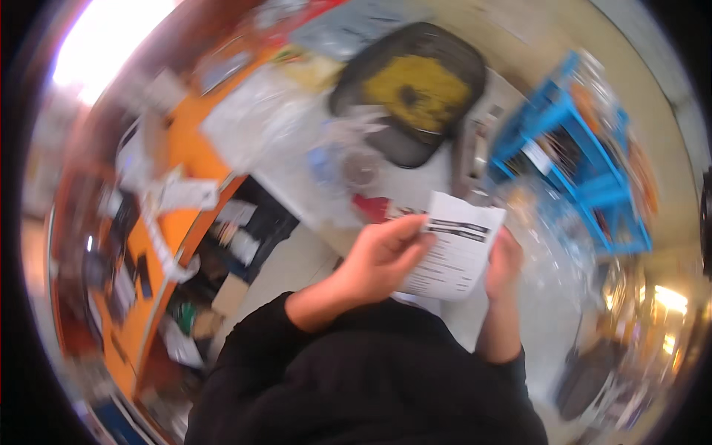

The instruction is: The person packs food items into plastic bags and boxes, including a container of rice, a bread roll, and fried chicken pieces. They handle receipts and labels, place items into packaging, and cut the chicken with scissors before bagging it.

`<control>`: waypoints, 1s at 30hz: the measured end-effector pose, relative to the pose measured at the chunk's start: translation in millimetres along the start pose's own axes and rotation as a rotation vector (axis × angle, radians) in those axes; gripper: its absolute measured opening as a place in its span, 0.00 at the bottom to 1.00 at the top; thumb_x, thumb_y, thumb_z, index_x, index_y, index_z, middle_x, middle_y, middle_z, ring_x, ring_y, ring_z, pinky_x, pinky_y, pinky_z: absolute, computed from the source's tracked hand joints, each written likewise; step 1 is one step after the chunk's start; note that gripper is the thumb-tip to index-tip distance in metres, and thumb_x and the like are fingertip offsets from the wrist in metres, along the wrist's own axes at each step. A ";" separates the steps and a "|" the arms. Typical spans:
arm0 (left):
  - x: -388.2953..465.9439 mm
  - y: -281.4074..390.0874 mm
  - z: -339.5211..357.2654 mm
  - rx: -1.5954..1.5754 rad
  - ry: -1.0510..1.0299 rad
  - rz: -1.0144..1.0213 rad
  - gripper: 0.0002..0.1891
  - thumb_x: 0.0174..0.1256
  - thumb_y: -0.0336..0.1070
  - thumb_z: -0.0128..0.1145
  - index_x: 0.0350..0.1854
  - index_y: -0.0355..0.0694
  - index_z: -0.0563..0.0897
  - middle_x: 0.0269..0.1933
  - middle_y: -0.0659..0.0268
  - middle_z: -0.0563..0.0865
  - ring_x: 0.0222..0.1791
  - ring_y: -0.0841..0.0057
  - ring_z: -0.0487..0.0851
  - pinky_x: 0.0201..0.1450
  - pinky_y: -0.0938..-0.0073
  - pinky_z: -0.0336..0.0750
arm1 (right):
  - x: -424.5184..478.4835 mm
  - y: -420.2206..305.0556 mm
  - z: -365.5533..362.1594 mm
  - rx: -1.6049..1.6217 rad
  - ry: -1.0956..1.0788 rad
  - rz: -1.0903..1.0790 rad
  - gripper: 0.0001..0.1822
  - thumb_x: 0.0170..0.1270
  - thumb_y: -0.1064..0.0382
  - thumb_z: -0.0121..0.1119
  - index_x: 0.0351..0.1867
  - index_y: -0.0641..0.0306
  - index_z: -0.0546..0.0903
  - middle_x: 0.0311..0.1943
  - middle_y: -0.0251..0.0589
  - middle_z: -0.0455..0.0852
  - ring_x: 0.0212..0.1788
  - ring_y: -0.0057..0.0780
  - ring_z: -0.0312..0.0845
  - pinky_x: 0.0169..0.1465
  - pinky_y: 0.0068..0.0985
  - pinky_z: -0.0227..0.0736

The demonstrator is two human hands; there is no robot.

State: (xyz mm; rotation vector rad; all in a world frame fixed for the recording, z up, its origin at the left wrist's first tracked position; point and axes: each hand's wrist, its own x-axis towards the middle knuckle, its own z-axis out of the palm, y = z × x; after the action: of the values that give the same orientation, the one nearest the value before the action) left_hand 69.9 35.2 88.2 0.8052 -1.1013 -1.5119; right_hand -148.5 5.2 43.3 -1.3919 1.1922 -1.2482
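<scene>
A white printed paper slip (pixel 459 250), which looks like a receipt, is held up in front of my body. My left hand (pixel 378 258) grips its left edge between thumb and fingers. Along the slip's right edge is my right hand (pixel 505 261), its fingers partly hidden behind the paper. Beyond the slip, a dark plastic tub (pixel 409 150) with something yellow (pixel 417 92) in it rests on a pale table. Clear plastic packaging and a red item (pixel 371 208) lie between the tub and my hands. The picture is blurred.
A blue plastic rack (pixel 589 189) holding several things stands at the right, beside clear plastic bags (pixel 548 233). On the left is an orange desk (pixel 194 125) with papers and a paper strip (pixel 158 239). Shelves with boxes lie under its edge. A dark seat-like object (pixel 592 372) is at lower right.
</scene>
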 end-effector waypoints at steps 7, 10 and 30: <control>-66.1 -17.3 -36.9 0.034 0.461 0.065 0.22 0.73 0.28 0.51 0.67 0.35 0.66 0.47 0.61 0.85 0.46 0.83 0.80 0.49 0.80 0.74 | -33.3 -31.1 79.9 0.068 -0.463 0.194 0.10 0.64 0.70 0.63 0.44 0.73 0.80 0.40 0.42 0.86 0.41 0.21 0.80 0.46 0.20 0.72; -105.9 -16.2 -69.9 0.100 0.621 0.138 0.36 0.71 0.30 0.53 0.77 0.41 0.49 0.49 0.58 0.84 0.49 0.78 0.80 0.52 0.75 0.74 | -44.4 -34.6 133.7 0.141 -0.595 0.356 0.12 0.64 0.71 0.63 0.47 0.72 0.79 0.37 0.41 0.86 0.38 0.21 0.80 0.45 0.19 0.73; -335.9 105.5 -585.3 1.278 1.431 -0.276 0.14 0.61 0.24 0.53 0.48 0.37 0.84 0.41 0.48 0.83 0.41 0.52 0.83 0.44 0.64 0.77 | -43.9 -46.5 646.0 -0.649 -1.080 -0.668 0.13 0.58 0.69 0.63 0.45 0.58 0.82 0.38 0.36 0.84 0.40 0.32 0.81 0.47 0.29 0.71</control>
State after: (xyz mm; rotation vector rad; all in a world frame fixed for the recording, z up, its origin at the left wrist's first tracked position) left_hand 713.7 225.7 -37.2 2.4036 -0.6439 0.0941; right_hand 497.6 65.4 21.9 -2.5941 0.3287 -0.2614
